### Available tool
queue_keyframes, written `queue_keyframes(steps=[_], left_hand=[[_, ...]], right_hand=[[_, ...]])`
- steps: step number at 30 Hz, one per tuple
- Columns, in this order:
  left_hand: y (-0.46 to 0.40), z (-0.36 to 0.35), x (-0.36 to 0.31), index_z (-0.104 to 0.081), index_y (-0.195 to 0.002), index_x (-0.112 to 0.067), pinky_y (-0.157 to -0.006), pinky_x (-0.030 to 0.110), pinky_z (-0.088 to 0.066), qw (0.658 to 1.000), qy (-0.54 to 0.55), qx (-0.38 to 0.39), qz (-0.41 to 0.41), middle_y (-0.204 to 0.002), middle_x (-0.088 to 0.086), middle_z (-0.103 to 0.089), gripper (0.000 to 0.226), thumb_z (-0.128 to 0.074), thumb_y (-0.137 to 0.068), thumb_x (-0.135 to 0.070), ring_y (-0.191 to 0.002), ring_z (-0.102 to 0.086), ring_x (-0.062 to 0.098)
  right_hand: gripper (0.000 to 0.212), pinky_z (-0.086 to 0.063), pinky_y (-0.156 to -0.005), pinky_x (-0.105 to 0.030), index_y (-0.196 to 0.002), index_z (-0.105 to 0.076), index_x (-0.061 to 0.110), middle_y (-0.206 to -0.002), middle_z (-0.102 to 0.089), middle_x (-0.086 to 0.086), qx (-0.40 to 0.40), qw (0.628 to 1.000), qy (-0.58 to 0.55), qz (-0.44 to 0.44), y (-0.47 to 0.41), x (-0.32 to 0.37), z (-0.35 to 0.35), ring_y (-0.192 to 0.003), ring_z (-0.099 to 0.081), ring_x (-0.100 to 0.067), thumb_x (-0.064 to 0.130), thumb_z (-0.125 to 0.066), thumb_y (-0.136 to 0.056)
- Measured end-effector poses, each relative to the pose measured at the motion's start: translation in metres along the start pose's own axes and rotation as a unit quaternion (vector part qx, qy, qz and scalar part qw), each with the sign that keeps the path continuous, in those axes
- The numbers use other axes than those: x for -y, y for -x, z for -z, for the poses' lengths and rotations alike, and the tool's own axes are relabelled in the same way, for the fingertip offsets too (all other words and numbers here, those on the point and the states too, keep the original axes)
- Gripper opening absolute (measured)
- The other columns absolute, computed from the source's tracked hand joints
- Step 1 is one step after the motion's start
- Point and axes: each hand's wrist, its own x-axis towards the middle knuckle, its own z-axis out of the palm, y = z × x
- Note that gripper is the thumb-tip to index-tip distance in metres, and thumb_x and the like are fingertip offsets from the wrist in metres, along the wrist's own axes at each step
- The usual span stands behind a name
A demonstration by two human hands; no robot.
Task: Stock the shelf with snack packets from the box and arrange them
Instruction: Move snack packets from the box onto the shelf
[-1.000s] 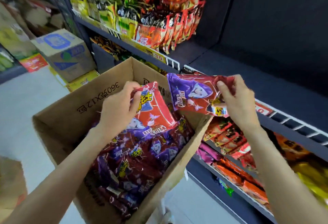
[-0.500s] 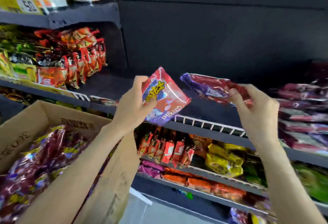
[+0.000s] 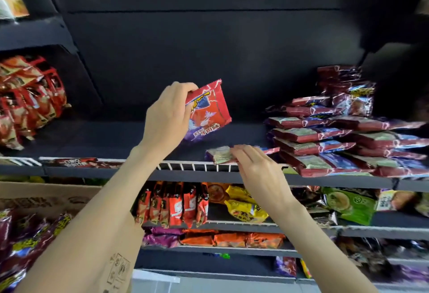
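Snack packets occupy both hands at the dark shelf (image 3: 116,137). One red packet (image 3: 206,111) is held upright above the shelf floor by the left hand (image 3: 166,118), whose fingers (image 3: 183,88) curl over its upper left corner while the rest of the packet hangs free to the right of the palm. A second packet (image 3: 220,154) lies flat at the shelf's front edge, just behind the white wire rail (image 3: 185,166); the right hand (image 3: 257,169) rests on its right end with fingers fairly straight and close together, the packet's left end projecting beyond the fingertips. Just to the right, a stack of like packets (image 3: 336,139) lies flat in several layers. Further left on the same shelf stands a row of red packets (image 3: 30,97). At lower left, the cardboard box (image 3: 46,200) shows more packets inside. Lower shelves carry assorted orange, yellow and green packets.
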Motion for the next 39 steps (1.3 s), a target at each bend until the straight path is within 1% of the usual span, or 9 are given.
queue_keyframes(steps=[4,7,12,15,26,29,33,36,39], left_hand=[[-0.007,-0.03,-0.023,-0.054,-0.113,-0.005,-0.058,0.023,-0.037,0.998,0.008,0.027,-0.057,-0.103,0.011,-0.06,0.029,-0.062,-0.088,-0.016,-0.091,-0.06,0.021],[0.002,-0.061,-0.038,-0.058,-0.108,-0.012,-0.052,0.024,-0.04,0.992,0.023,0.082,-0.089,-0.099,0.002,-0.06,0.022,-0.064,-0.087,-0.014,-0.088,-0.06,0.018],[0.019,-0.08,-0.051,-0.063,-0.107,-0.021,-0.062,0.025,-0.043,0.984,0.072,0.144,-0.081,-0.102,-0.008,-0.064,0.019,-0.06,-0.09,-0.029,-0.094,-0.055,0.01],[0.014,-0.08,-0.061,-0.065,-0.106,-0.028,-0.065,0.023,-0.038,0.979,0.095,0.167,-0.073,-0.099,-0.015,-0.065,0.018,-0.058,-0.091,-0.034,-0.091,-0.054,0.006],[0.002,-0.079,-0.078,-0.066,-0.111,-0.037,-0.087,0.038,-0.05,0.935,0.167,0.313,-0.019,-0.111,-0.013,-0.067,0.024,-0.058,-0.088,-0.033,-0.103,-0.06,0.011],[0.013,-0.063,-0.068,-0.063,-0.116,-0.032,-0.089,0.038,-0.049,0.941,0.188,0.277,-0.037,-0.116,-0.012,-0.065,0.026,-0.056,-0.092,-0.03,-0.107,-0.057,0.008],[0.04,-0.032,-0.038,-0.065,-0.111,-0.028,-0.08,0.035,-0.052,0.972,0.159,0.152,-0.077,-0.106,-0.016,-0.066,0.023,-0.052,-0.092,-0.03,-0.102,-0.057,0.003],[0.071,0.001,-0.006,-0.069,-0.105,-0.02,-0.066,0.029,-0.053,0.985,0.119,0.052,-0.112,-0.089,-0.012,-0.07,0.019,-0.056,-0.092,-0.025,-0.087,-0.062,0.006],[0.114,0.041,0.033,-0.073,-0.093,-0.012,-0.056,0.027,-0.052,0.989,0.099,-0.013,-0.111,-0.075,-0.006,-0.07,0.015,-0.058,-0.09,-0.018,-0.069,-0.063,0.009]], right_hand=[[0.04,-0.049,-0.047,-0.024,-0.103,-0.069,0.01,-0.115,-0.065,-0.004,0.025,0.996,0.078,-0.028,0.01,-0.013,0.01,-0.091,-0.063,-0.021,0.003,-0.08,-0.065],[0.04,-0.053,-0.055,-0.03,-0.102,-0.069,0.013,-0.114,-0.065,-0.008,0.061,0.988,0.117,-0.074,0.017,-0.028,0.011,-0.095,-0.061,-0.026,0.017,-0.084,-0.065],[0.03,-0.042,-0.045,-0.023,-0.079,-0.071,0.015,-0.064,-0.062,-0.002,0.071,0.985,0.145,-0.068,0.027,-0.036,0.017,-0.057,-0.058,-0.021,0.006,-0.086,-0.055],[0.021,-0.039,-0.046,-0.022,-0.063,-0.067,0.013,-0.054,-0.055,-0.002,0.042,0.983,0.167,-0.069,0.021,-0.031,0.027,-0.047,-0.054,-0.02,0.006,-0.084,-0.054],[0.031,-0.048,-0.059,-0.029,-0.068,-0.067,0.011,-0.062,-0.064,-0.003,0.071,0.975,0.165,-0.128,0.006,-0.028,0.015,-0.061,-0.061,-0.024,0.033,-0.088,-0.059],[0.038,-0.048,-0.069,-0.036,-0.08,-0.07,0.01,-0.075,-0.068,-0.006,0.038,0.984,0.132,-0.114,0.017,-0.024,0.03,-0.074,-0.062,-0.027,0.044,-0.082,-0.066],[0.021,-0.043,-0.076,-0.036,-0.096,-0.07,0.01,-0.085,-0.068,-0.003,-0.105,0.993,0.035,-0.038,0.022,-0.01,0.044,-0.081,-0.061,-0.024,0.029,-0.065,-0.088],[0.018,-0.043,-0.07,-0.029,-0.096,-0.07,0.008,-0.08,-0.068,-0.003,-0.145,0.989,-0.042,-0.005,0.012,0.016,0.032,-0.073,-0.061,-0.02,0.018,-0.055,-0.094],[0.018,-0.047,-0.058,-0.026,-0.099,-0.07,0.008,-0.077,-0.067,-0.002,-0.109,0.986,-0.118,0.041,-0.002,0.057,0.008,-0.067,-0.06,-0.016,0.015,-0.055,-0.092]])
